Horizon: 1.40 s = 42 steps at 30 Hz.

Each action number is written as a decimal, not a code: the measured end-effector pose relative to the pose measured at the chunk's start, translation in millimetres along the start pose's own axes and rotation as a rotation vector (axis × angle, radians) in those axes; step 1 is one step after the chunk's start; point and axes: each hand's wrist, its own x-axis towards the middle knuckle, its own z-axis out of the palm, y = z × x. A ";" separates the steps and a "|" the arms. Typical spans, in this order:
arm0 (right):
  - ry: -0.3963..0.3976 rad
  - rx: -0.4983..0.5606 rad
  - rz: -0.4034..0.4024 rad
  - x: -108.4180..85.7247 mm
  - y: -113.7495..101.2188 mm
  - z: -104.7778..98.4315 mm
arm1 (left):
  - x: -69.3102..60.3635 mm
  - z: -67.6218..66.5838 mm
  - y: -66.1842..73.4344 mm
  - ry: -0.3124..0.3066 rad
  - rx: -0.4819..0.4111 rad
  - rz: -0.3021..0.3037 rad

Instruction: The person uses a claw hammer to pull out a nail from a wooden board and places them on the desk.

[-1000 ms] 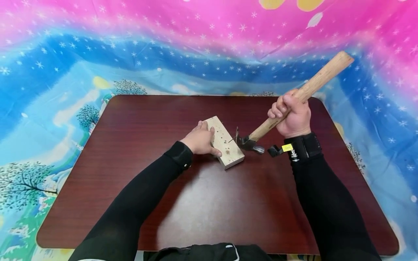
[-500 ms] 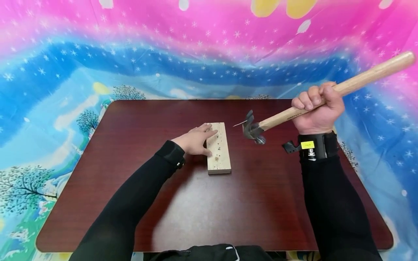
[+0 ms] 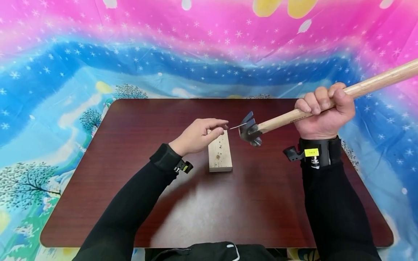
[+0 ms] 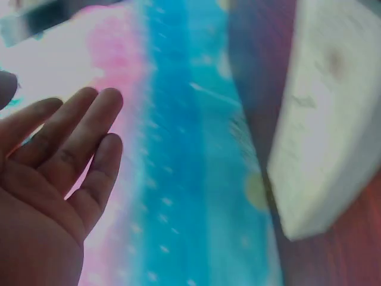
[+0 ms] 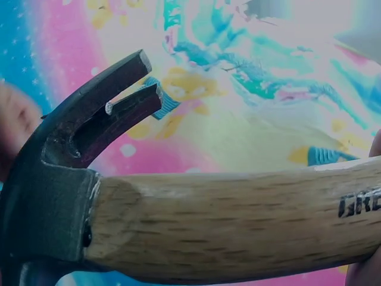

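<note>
My right hand [image 3: 324, 110] grips the wooden handle of a claw hammer [image 3: 249, 132], its head raised to the right of the block. A thin nail [image 3: 237, 126] sticks out from the claw toward the left; in the right wrist view its head [image 5: 109, 108] shows in the claw's slot. My left hand [image 3: 199, 136] is held above the far end of a pale wooden block [image 3: 219, 154], fingers extended, their tips close to the nail's end. Whether they touch it I cannot tell. In the left wrist view the fingers [image 4: 77, 131] are apart from the block [image 4: 324, 113], which has small holes.
A dark red-brown table [image 3: 114, 145] lies under the block. Behind and beside it hangs a pink and blue patterned cloth [image 3: 183, 47]. The hammer's handle reaches past the table's right side.
The hammer with the nail has lifted off to the right, away from the block. The block has turned straighter, and my left hand has let go of it and moved toward the nail.
</note>
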 end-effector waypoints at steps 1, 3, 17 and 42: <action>-0.010 -0.012 -0.001 -1.8 0.5 2.1 | -0.1 0.1 6.8 0.022 -0.012 0.016; -0.033 -0.039 -0.005 -5.6 1.3 5.7 | -0.5 1.8 18.8 0.051 -0.023 0.037; -0.186 -0.145 0.042 -19.0 5.2 13.3 | 0.9 21.2 43.1 0.170 0.124 0.175; -0.206 -0.297 0.064 -23.2 -2.6 5.1 | -15.8 2.0 28.7 0.355 0.208 0.053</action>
